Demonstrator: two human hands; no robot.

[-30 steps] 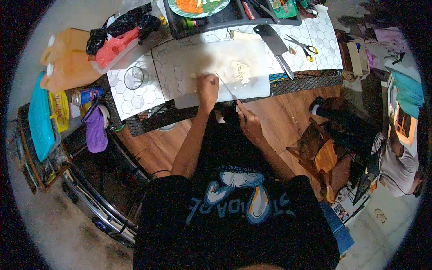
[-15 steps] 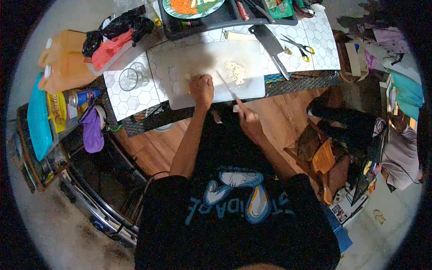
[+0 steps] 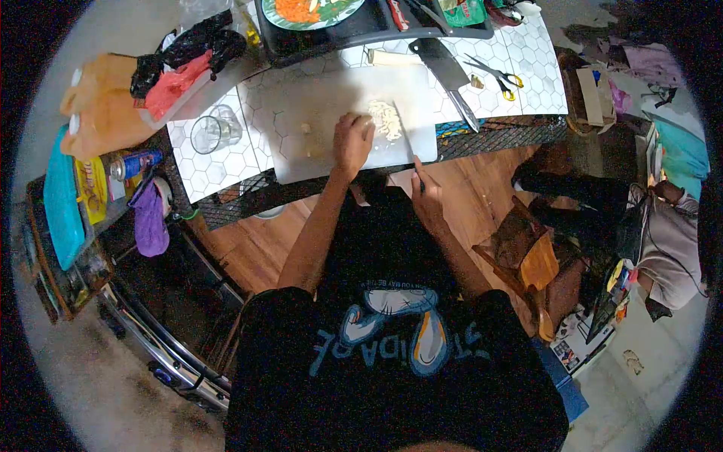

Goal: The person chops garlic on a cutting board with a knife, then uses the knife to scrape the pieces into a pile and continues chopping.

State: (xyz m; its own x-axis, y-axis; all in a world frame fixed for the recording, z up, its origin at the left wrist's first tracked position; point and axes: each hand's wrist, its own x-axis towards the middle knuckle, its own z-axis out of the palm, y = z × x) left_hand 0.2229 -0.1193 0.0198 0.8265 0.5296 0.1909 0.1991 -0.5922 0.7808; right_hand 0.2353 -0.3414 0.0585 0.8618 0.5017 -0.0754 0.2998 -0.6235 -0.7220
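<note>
On the white cutting board (image 3: 301, 162) lies a heap of chopped pale pieces (image 3: 386, 120). My right hand (image 3: 427, 192) is wrapped round the handle of a thin knife (image 3: 406, 134), whose blade reaches over the right part of the heap. Just left of the heap, my left hand (image 3: 352, 143) rests over the board with its fingers bent together; what they hold, if anything, is hidden. A small pale piece (image 3: 306, 129) lies further left on the board.
Beyond the board are a cleaver (image 3: 444, 69), yellow-handled scissors (image 3: 503, 77) and a dark tray (image 3: 376, 30) bearing a plate of orange shreds (image 3: 301, 10). Glasses (image 3: 207, 134) stand left. A person (image 3: 670, 241) is at the far right.
My left hand has moved right, up against the chopped heap. The knife in my right hand has shifted right, from the heap's left side to its right side. The view has shifted slightly.
</note>
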